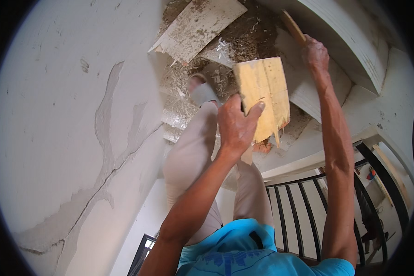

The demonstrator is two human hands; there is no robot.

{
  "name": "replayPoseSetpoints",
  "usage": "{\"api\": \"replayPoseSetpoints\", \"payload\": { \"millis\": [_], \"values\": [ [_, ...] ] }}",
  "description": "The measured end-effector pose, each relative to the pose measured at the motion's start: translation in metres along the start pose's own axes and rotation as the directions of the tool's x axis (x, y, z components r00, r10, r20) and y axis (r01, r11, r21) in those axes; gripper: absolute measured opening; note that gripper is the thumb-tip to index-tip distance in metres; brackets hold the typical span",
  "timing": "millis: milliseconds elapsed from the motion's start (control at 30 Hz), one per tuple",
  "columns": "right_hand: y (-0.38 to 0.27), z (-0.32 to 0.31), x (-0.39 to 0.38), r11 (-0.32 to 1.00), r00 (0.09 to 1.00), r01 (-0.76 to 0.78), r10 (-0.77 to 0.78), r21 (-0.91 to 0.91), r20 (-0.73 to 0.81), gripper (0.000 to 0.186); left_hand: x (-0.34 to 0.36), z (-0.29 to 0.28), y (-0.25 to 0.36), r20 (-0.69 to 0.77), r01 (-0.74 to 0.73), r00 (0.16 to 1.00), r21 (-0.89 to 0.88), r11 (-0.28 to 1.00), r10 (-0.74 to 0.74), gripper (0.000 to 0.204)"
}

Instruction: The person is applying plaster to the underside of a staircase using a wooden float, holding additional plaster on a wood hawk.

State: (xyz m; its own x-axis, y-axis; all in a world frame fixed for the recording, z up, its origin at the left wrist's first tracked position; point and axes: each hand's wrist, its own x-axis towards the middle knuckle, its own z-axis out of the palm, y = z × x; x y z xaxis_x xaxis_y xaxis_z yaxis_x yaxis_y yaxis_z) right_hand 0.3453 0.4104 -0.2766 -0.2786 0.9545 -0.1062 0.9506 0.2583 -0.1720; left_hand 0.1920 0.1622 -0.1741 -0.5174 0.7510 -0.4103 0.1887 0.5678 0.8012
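My left hand [237, 124] is closed on a short yellowish wooden board [264, 87], thumb on its face and the other fingers out of sight behind it. The board's lower edge is splintered, and a thin sliver juts down from it. Farther up and to the right, my right hand [316, 54] is wrapped round a narrow wooden strip [293, 26], which points up and to the left. The two wooden pieces are apart.
Curved stairs strewn with wood chips and dirt [257, 34] lie below; a larger stained board [200, 28] rests on them. My foot [200, 89] is on the steps. A cracked white wall [78, 115] stands left, a black metal railing [303, 198] lower right.
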Motion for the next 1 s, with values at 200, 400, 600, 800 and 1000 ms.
{"api": "replayPoseSetpoints", "payload": {
  "millis": [200,400,600,800,1000],
  "values": [
    [-0.035,0.005,-0.012,1.0,1.0,0.02,-0.02,0.019,-0.014,0.027,0.001,-0.01,-0.001,-0.02,0.073,0.997,-0.069,0.995,-0.074,0.03],
    [-0.068,0.008,-0.003,0.996,1.0,0.017,-0.017,0.086,-0.005,0.024,0.004,-0.031,0.009,-0.053,0.124,0.99,-0.131,0.984,-0.132,0.031],
    [-0.096,0.012,-0.012,0.992,0.997,0.058,-0.062,0.109,0.036,0.025,0.009,-0.051,0.002,-0.231,-0.013,0.971,-0.328,0.944,-0.067,0.03],
    [-0.131,0.021,-0.033,0.983,0.983,0.149,-0.159,0.108,0.091,0.023,0.008,-0.07,0.014,-0.363,-0.124,0.927,-0.525,0.842,-0.09,0.032],
    [-0.169,0.047,-0.073,0.915,0.915,0.378,-0.392,0.14,0.095,0.023,0.001,-0.082,0.012,-0.488,-0.226,0.87,-0.527,0.819,-0.074,0.035]
  ]
}}
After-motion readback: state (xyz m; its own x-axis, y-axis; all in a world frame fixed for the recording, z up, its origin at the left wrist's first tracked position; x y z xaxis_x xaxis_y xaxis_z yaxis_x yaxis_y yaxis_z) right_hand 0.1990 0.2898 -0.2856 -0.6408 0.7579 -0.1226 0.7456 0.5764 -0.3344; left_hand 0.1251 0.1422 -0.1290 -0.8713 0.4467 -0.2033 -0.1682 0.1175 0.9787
